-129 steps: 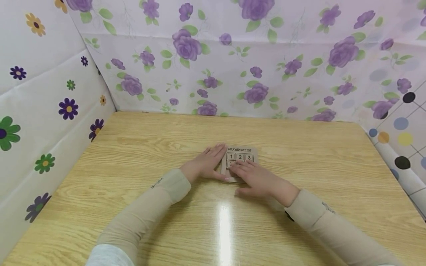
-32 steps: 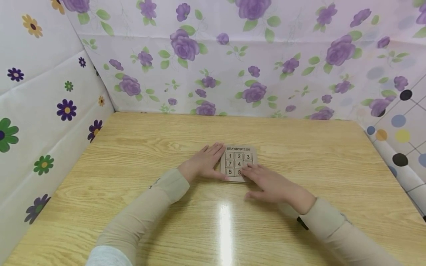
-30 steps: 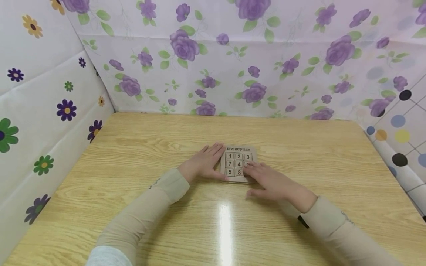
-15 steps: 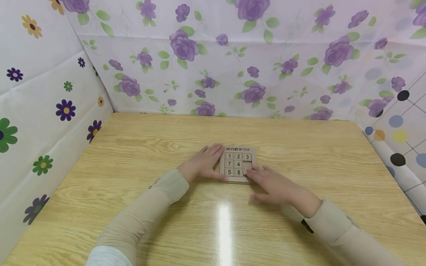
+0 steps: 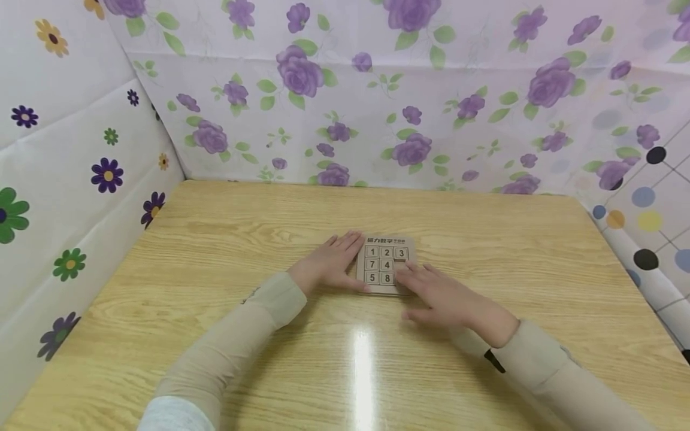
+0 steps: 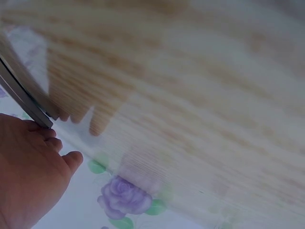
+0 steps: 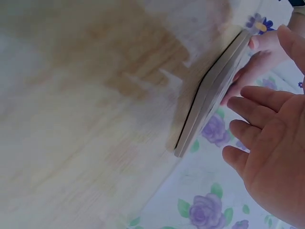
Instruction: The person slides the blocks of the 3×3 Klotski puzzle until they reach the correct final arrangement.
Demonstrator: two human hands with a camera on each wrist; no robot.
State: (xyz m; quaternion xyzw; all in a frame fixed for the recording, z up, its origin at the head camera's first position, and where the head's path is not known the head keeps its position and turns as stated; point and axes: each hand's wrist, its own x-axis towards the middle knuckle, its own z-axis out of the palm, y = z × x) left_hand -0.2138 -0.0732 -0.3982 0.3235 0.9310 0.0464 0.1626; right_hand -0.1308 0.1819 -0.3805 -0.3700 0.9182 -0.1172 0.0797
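Observation:
A flat number sliding puzzle lies on the table, with dark lettering above its grid. Tiles 1, 2, 3, then 7, 4, then 5, 8 are readable. My left hand rests along the puzzle's left edge, fingers extended, thumb at its lower left corner. Fingertips of my right hand lie over the right column below tile 3, hiding the squares there; its thumb is off the board above the table. In the right wrist view, the right hand's fingers are spread and gently bent beside the puzzle's edge.
The wood-grain table carries a bright light reflection in front of the puzzle. Flower-patterned cloth hangs behind it, with more patterned cloth at left and right. A dark band shows under the right cuff.
The right hand has shifted right across the puzzle, uncovering 7, 4, 5 and 8. A 6 seen in the middle right square earlier no longer shows. The left hand stays put.

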